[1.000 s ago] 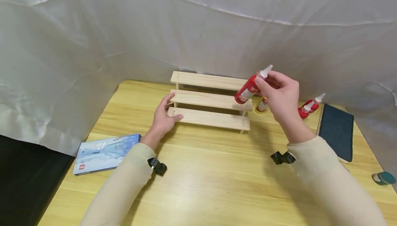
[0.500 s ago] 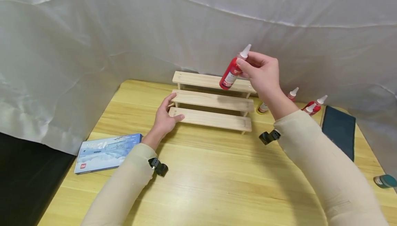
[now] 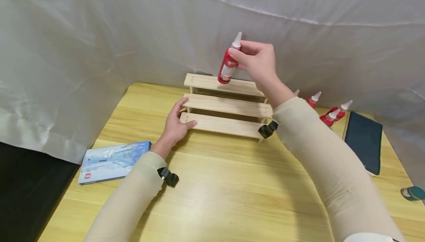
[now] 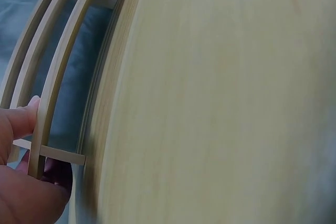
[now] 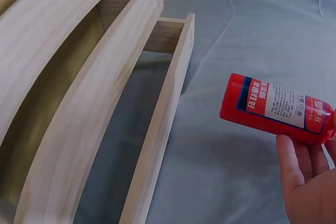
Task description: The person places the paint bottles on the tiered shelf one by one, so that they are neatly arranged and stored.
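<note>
- Pinching a red, white-nozzled plastic bottle (image 3: 227,71), right hand (image 3: 259,60) has it near the top of a pale wooden three-tier stand (image 3: 227,105)!
- Left hand (image 3: 175,127) grips the stand's left end.

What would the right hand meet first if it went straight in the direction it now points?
The right hand would probably meet the grey curtain behind the wooden stand, perhaps with its red bottle touching first; depth is unclear here.

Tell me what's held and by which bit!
The right hand holds a red bottle near its nozzle; the left hand grips the rack by its left end.
</note>
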Demonstrator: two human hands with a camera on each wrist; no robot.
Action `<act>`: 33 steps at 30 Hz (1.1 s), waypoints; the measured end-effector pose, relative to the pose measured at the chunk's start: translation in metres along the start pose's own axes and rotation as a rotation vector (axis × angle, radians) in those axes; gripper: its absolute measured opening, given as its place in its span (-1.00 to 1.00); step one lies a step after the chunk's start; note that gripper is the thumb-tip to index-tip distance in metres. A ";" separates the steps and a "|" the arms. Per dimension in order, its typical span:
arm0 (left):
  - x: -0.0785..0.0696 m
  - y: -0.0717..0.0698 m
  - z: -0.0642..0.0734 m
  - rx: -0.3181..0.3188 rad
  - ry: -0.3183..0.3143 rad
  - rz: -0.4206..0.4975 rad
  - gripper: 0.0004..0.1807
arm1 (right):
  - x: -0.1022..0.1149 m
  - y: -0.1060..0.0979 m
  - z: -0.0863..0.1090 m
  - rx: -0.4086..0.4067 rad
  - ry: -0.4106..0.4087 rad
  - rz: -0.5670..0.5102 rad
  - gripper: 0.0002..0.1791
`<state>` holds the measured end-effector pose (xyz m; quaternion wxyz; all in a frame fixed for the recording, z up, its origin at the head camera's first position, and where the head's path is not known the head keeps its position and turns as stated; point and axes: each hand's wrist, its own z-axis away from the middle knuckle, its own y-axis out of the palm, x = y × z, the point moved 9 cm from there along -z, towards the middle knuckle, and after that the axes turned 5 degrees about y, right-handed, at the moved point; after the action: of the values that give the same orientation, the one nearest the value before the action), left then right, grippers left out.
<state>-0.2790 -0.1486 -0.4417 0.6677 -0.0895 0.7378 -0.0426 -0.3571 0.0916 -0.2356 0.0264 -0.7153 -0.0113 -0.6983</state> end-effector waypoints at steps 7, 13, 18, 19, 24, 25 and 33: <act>-0.004 0.000 -0.001 -0.003 0.016 0.000 -0.03 | -0.001 0.030 -0.013 0.019 -0.007 0.003 -0.62; -0.007 0.004 -0.001 -0.001 0.021 -0.010 -0.04 | -0.010 0.047 -0.022 0.028 0.025 0.044 -0.61; -0.008 0.004 0.002 -0.002 0.020 -0.008 -0.05 | -0.013 0.057 -0.029 0.024 0.034 0.077 -0.60; -0.009 0.002 0.002 -0.008 0.024 -0.009 -0.05 | -0.013 0.060 -0.030 0.028 0.033 0.083 -0.60; -0.014 -0.004 0.005 -0.028 0.052 -0.018 -0.05 | -0.011 0.072 -0.034 0.039 0.021 0.142 -0.61; -0.014 -0.003 0.005 -0.026 0.054 -0.013 -0.05 | -0.012 0.073 -0.034 0.036 0.019 0.162 -0.61; -0.017 0.002 0.010 -0.021 0.052 0.031 -0.06 | -0.016 0.074 -0.030 0.031 -0.020 0.301 -0.63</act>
<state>-0.2679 -0.1427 -0.4268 0.6479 -0.0838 0.7567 -0.0268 -0.3839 0.0161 -0.2526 0.1417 -0.7152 0.0852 -0.6791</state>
